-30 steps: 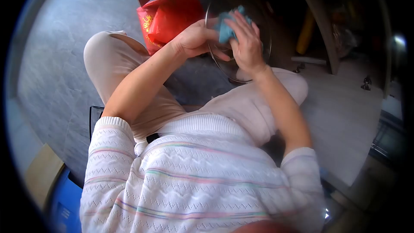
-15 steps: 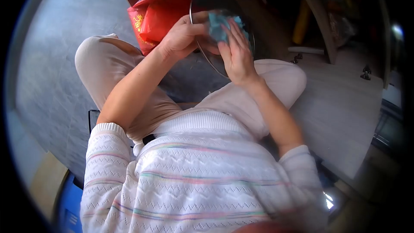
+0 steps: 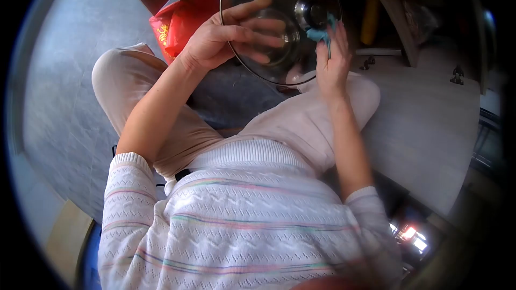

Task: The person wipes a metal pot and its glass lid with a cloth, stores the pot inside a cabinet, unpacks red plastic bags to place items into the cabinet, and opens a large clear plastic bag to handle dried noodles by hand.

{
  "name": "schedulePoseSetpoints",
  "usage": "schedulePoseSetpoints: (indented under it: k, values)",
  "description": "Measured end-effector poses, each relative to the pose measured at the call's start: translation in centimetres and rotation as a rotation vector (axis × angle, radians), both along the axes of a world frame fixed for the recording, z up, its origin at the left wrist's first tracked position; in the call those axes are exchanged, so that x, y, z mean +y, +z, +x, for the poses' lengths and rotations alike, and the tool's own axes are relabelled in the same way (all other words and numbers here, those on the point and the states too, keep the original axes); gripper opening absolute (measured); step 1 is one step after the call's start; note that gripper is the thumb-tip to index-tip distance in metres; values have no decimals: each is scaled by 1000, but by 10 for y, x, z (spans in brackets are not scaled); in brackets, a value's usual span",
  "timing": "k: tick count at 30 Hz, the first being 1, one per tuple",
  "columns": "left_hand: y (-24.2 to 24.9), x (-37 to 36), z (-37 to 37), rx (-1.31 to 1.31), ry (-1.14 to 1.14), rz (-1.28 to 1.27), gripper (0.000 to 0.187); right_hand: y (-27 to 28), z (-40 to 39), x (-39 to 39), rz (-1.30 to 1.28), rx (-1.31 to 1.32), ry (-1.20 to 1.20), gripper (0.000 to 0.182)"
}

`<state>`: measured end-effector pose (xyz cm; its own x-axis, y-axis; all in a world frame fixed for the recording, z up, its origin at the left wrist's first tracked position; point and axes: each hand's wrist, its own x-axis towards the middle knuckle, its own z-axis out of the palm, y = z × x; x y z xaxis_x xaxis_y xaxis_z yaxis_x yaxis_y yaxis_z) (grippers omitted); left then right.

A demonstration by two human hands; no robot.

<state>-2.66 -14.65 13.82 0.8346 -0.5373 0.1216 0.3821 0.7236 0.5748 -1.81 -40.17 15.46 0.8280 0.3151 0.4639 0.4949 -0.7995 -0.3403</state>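
Observation:
A round glass lid (image 3: 269,70) with a metal rim and a dark knob (image 3: 310,13) is held up above my crossed legs. My left hand (image 3: 234,35) grips its left edge, thumb on the near side and the other fingers spread behind the glass. At the lid's right side, my right hand (image 3: 334,56) holds a teal cloth (image 3: 321,34) against the glass beside the knob. The cloth is bunched under the fingers and partly hidden.
A red bag (image 3: 188,19) with gold print stands on the grey floor (image 3: 70,91) beyond my left knee. To the right lies a pale wooden panel (image 3: 419,129) with metal hinges (image 3: 457,75). A dark cabinet interior opens at the upper right.
The lid has turned so its broad face and knob now show. My right hand and the cloth have moved right, away from my left hand, whose fingers are now more spread.

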Motion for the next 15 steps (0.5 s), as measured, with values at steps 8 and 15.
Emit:
schedulePoseSetpoints:
  k: [8, 15]
  values:
    - [-6, -5, -4, 54, 56, 102, 62, -22, -34, 17, 14, 137, -53, 45]
    - [-22, -13, 1, 251, 218, -7, 57, -2, -33, 67, -112, 53, 94, 45]
